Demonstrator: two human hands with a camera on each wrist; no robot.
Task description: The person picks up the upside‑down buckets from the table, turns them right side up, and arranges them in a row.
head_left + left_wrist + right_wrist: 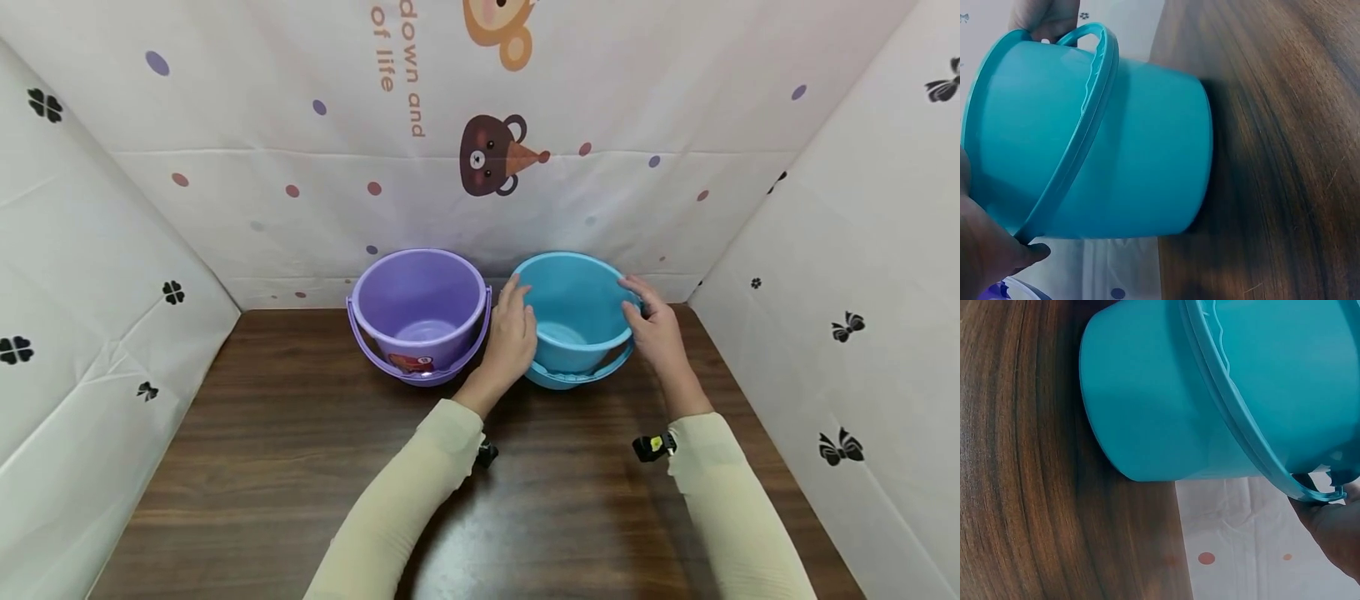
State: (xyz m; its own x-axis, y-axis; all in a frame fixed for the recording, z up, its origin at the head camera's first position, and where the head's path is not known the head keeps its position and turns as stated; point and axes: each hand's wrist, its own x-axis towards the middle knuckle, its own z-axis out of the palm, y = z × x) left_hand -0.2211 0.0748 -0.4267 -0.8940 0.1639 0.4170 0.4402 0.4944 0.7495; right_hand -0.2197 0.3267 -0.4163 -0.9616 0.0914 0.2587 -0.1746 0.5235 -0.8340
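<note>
A light-blue plastic bucket (570,360) stands upright on the table by the back wall, its handle hanging down at the front. My left hand (512,336) holds its left rim; in the left wrist view part of that hand (988,247) shows beside the bucket wall (1141,150). On the opposite side my right hand (657,332) grips the right rim near the handle's end. The right wrist view has its fingers partly hidden behind the handle (1235,409). To the left stands a purple bucket (420,292), apart from the blue one and close to my left hand.
The dark wooden table (300,467) runs up to a white patterned back wall (247,217). White cloth walls rise at the left (75,250) and right (810,275). A small black device (652,447) is worn at my right wrist.
</note>
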